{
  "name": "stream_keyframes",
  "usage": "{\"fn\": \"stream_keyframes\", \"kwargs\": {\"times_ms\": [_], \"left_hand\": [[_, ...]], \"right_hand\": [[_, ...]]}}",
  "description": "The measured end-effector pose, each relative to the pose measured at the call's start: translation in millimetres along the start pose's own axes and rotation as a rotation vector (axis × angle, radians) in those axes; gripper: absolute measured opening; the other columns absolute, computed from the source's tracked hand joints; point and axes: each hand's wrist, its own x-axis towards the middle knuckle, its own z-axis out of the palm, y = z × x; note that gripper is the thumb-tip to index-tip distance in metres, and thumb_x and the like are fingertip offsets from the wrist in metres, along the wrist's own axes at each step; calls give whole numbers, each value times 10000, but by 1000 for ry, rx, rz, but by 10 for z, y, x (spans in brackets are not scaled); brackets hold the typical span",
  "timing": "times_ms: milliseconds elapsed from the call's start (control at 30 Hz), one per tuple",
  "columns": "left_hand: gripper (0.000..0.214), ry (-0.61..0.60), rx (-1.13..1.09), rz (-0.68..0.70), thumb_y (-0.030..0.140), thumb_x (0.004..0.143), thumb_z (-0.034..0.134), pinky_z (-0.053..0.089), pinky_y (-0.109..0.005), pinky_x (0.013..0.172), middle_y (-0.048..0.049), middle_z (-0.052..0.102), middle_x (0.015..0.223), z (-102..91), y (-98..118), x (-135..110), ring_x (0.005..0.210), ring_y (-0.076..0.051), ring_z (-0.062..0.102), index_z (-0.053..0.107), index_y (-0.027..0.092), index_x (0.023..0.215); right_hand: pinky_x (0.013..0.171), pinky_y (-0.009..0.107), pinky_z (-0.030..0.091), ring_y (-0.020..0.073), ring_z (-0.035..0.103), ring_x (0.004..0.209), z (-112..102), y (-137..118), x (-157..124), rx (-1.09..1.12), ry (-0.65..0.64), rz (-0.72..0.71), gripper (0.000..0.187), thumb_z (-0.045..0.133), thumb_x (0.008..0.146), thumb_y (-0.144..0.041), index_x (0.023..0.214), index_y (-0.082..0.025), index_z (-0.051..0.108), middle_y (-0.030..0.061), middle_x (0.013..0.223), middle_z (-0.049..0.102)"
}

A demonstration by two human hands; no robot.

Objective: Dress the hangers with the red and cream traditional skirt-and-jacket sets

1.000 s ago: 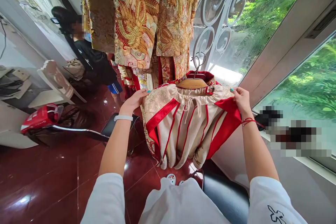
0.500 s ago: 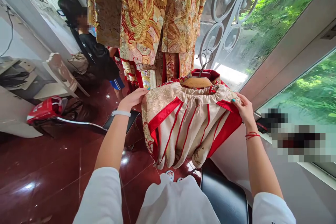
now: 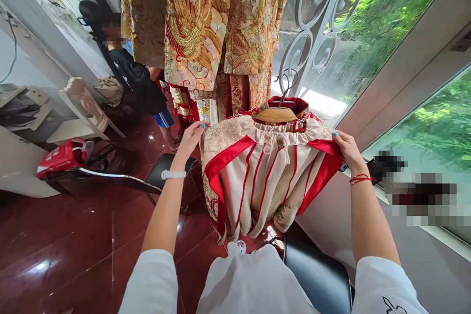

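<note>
A cream skirt [image 3: 265, 176] with red bands and gold embroidery hangs folded over a wooden hanger [image 3: 275, 115] in front of me. My left hand [image 3: 191, 140] grips its left upper edge, fingers curled round the cloth. At the right upper corner, my right hand [image 3: 346, 149] pinches the red band. Both arms reach forward at about the same height, and the skirt's pleats fall between them toward the floor.
Gold and red embroidered robes [image 3: 206, 24] hang just behind the skirt. A person in dark clothes [image 3: 128, 78] crouches at the back left. A black stool [image 3: 316, 277] stands under my right arm, another black seat [image 3: 165, 171] to the left. White iron scrollwork [image 3: 316, 19] and windows fill the right.
Both hands have kept their grip on the skirt's top edge. The skirt has dropped slightly, and the view has shifted a little.
</note>
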Motion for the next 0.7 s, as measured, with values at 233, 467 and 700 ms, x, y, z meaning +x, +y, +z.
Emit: {"fn": "stream_keyframes", "kwargs": {"times_ms": [233,467,700], "left_hand": [[1076,121,585,315,397,666,875,190,-588,1249,-202,232,1642,577,285,-747,1534,-403,208,291,213,1550],[715,51,588,248,58,792,584,311,-440,1249,-68,432,1585,388,401,-494,1453,-283,430,498,260,1473],[899,-128,741,244,-44,704,527,277,-551,1238,-129,373,1619,321,615,-337,1494,-361,344,383,207,1555]], "right_hand": [[1157,481,406,335,491,1366,315,-207,-344,-575,150,-272,824,744,741,-399,1502,-260,459,101,1478,531],[1054,484,489,322,651,1179,318,-272,-339,-726,256,-270,745,470,644,-56,1333,-270,658,80,1232,715],[1065,453,482,317,633,1233,260,-315,-323,-634,136,-242,801,456,600,-61,1359,-229,646,75,1282,710]]}}
